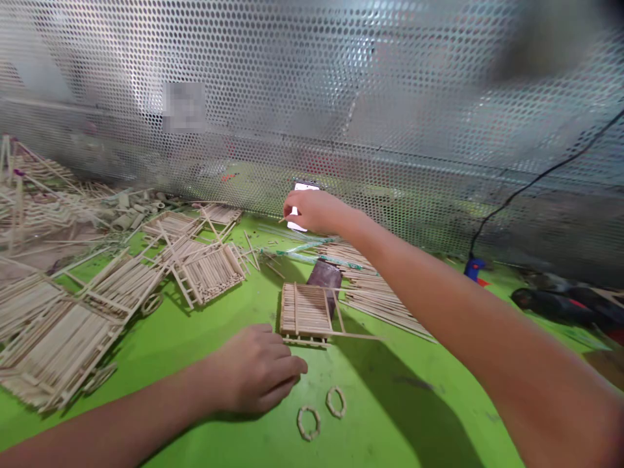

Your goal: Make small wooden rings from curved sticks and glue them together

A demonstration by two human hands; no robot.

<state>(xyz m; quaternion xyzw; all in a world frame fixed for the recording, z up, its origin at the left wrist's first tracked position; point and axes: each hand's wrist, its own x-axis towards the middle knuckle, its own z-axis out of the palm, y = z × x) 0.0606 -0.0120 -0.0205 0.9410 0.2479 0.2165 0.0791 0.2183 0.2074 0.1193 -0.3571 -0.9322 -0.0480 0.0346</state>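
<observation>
My left hand (266,372) rests on the green tabletop with its fingers curled in, and nothing shows sticking out of it. Just beyond its fingertips sits a small raft-like frame of thin wooden sticks (307,311), propped against a dark block (325,276). Two small rings of short stick pieces, a nearer one (309,439) and a farther one (336,413), lie to the right of this hand. Farther off, my right hand (309,211) reaches across in front of a phone with a bright screen (297,226). Its fingers pinch what looks like a tiny stick piece (281,220).
A perforated metal screen (312,84) stands behind the table. Several stick frames (68,351) crowd the left side. Loose thin sticks (385,299) lie beneath my right arm, beside green-printed plastic strips (307,247). A blue object (474,268) with a black cable is at right.
</observation>
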